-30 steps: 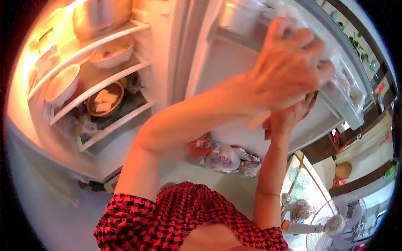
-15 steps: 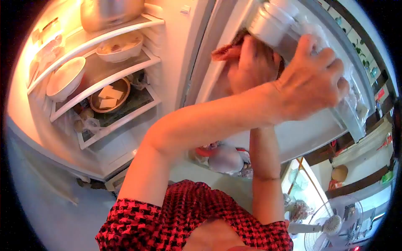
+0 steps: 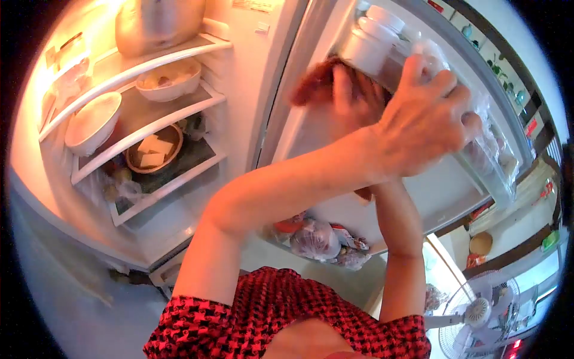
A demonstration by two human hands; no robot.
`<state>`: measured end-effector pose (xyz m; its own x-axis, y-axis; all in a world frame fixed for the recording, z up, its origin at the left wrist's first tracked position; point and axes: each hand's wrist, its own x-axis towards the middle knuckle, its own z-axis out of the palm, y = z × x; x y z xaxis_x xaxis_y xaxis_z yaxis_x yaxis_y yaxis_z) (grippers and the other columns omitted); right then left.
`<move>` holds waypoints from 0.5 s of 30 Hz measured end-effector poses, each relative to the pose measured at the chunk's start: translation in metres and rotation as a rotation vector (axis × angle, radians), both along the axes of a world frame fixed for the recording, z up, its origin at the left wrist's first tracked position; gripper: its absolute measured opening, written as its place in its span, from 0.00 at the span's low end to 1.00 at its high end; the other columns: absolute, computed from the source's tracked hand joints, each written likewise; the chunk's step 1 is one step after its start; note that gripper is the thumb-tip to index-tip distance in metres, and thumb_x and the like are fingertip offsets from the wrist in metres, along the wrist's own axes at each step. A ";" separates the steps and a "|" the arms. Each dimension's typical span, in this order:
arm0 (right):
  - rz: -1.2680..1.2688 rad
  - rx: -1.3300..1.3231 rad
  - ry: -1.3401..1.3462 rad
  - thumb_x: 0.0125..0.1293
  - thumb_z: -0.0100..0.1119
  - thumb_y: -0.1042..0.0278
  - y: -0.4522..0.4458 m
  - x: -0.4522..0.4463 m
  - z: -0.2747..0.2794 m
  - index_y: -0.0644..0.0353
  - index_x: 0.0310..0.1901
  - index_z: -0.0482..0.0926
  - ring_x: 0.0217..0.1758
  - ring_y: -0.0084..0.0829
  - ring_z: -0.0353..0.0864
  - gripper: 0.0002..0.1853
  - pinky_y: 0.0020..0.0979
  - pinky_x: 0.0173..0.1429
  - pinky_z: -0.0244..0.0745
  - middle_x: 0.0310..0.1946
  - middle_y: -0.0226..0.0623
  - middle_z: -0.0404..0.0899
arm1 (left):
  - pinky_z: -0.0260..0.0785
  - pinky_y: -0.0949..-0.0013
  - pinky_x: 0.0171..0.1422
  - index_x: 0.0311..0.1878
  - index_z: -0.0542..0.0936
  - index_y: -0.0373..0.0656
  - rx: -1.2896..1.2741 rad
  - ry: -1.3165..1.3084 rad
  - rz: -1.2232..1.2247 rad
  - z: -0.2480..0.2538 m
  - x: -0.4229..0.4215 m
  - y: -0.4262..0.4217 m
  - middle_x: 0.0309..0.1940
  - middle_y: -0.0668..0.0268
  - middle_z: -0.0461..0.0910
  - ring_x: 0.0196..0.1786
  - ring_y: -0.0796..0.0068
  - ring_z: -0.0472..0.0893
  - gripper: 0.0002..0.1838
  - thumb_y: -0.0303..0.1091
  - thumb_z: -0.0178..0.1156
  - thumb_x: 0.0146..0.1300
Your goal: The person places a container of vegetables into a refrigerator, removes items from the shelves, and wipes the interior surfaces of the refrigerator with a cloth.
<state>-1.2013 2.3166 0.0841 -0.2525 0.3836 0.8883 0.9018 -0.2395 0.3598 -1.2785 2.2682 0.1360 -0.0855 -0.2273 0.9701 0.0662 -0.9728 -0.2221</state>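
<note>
My left hand [image 3: 424, 116] is raised at the door shelf [image 3: 397, 63] of an open fridge. Its fingers are bent round something hidden, with clear plastic bags [image 3: 478, 140] beside them. Partly behind it, my right hand [image 3: 356, 99] presses a reddish-brown cloth [image 3: 317, 81] against the inner door panel [image 3: 311, 128], just under the shelf. That hand and the cloth are blurred, and my left forearm crosses in front of my right wrist. White tubs [image 3: 368, 45] stand on the shelf above the cloth.
Left, the fridge shelves hold white bowls [image 3: 92, 124], a brown bowl [image 3: 154, 148] with pale blocks and a large metal pot [image 3: 158, 27]. Bagged items [image 3: 317, 239] lie in the lower door shelf. A white fan [image 3: 477, 310] stands at the lower right.
My right hand and the cloth have moved from low behind my left hand up and left to the panel below the tubs. My left hand has stayed near the door shelf.
</note>
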 end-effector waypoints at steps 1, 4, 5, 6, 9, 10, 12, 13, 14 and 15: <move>0.002 -0.004 -0.004 0.46 0.58 0.65 0.002 -0.001 -0.001 0.62 0.41 0.77 0.46 0.47 0.74 0.19 0.42 0.48 0.68 0.37 0.47 0.76 | 0.54 0.48 0.54 0.28 0.80 0.53 0.004 -0.028 -0.002 0.000 0.001 -0.002 0.30 0.70 0.74 0.43 0.69 0.72 0.06 0.35 0.57 0.43; 0.003 -0.029 -0.012 0.46 0.58 0.65 -0.014 0.001 -0.004 0.62 0.41 0.77 0.45 0.47 0.74 0.19 0.43 0.47 0.68 0.36 0.47 0.76 | 0.52 0.45 0.58 0.34 0.80 0.54 0.004 0.108 -0.009 0.001 -0.007 -0.004 0.31 0.69 0.75 0.45 0.69 0.71 0.10 0.35 0.57 0.44; 0.003 -0.043 -0.017 0.46 0.58 0.65 -0.025 0.002 -0.003 0.62 0.41 0.77 0.45 0.47 0.74 0.19 0.43 0.47 0.69 0.36 0.47 0.76 | 0.52 0.45 0.58 0.34 0.80 0.54 0.025 0.123 -0.063 0.004 -0.015 -0.009 0.31 0.69 0.75 0.45 0.69 0.71 0.10 0.35 0.57 0.44; 0.003 -0.060 -0.022 0.45 0.58 0.65 -0.037 0.002 -0.002 0.62 0.41 0.77 0.45 0.47 0.74 0.19 0.43 0.47 0.69 0.36 0.47 0.76 | 0.55 0.54 0.49 0.38 0.78 0.52 0.022 0.225 0.006 0.010 -0.025 -0.012 0.30 0.67 0.72 0.39 0.68 0.71 0.15 0.32 0.60 0.42; -0.012 -0.134 -0.080 0.45 0.58 0.65 -0.073 0.006 0.004 0.62 0.42 0.77 0.44 0.47 0.75 0.19 0.43 0.47 0.69 0.36 0.47 0.76 | 0.57 0.61 0.40 0.40 0.77 0.50 0.037 0.306 0.109 0.017 -0.031 -0.008 0.28 0.66 0.70 0.33 0.69 0.71 0.17 0.30 0.61 0.41; -0.021 -0.160 -0.114 0.45 0.58 0.65 -0.085 0.009 0.006 0.62 0.42 0.77 0.44 0.47 0.75 0.19 0.43 0.46 0.69 0.36 0.47 0.76 | 0.57 0.60 0.40 0.38 0.77 0.50 0.046 0.272 0.172 0.018 -0.028 -0.006 0.27 0.67 0.69 0.34 0.69 0.71 0.15 0.30 0.58 0.42; -0.076 -0.250 -0.111 0.45 0.58 0.65 -0.115 0.016 0.012 0.62 0.42 0.77 0.43 0.47 0.75 0.19 0.43 0.46 0.69 0.36 0.47 0.76 | 0.59 0.62 0.38 0.37 0.77 0.49 0.072 0.215 0.145 0.015 -0.020 -0.006 0.26 0.69 0.69 0.32 0.68 0.72 0.15 0.31 0.61 0.40; -0.120 -0.356 0.070 0.44 0.59 0.63 -0.128 0.019 0.014 0.63 0.51 0.69 0.38 0.45 0.77 0.29 0.44 0.44 0.70 0.38 0.47 0.76 | 0.60 0.63 0.36 0.35 0.77 0.49 0.064 0.135 0.044 0.013 -0.013 -0.003 0.25 0.69 0.69 0.31 0.68 0.72 0.14 0.31 0.62 0.39; -0.138 -0.352 0.079 0.44 0.59 0.63 -0.140 0.027 0.014 0.63 0.51 0.69 0.38 0.45 0.77 0.29 0.44 0.44 0.70 0.38 0.47 0.76 | 0.61 0.65 0.34 0.33 0.78 0.48 0.055 0.058 -0.056 0.012 -0.007 -0.001 0.24 0.69 0.68 0.30 0.68 0.72 0.14 0.31 0.64 0.38; -0.097 -0.264 0.033 0.43 0.60 0.62 -0.149 0.036 0.015 0.63 0.53 0.66 0.39 0.45 0.77 0.32 0.44 0.44 0.70 0.37 0.47 0.76 | 0.62 0.67 0.32 0.31 0.78 0.47 0.086 -0.023 -0.084 0.012 -0.001 -0.002 0.22 0.69 0.68 0.28 0.68 0.71 0.14 0.31 0.66 0.36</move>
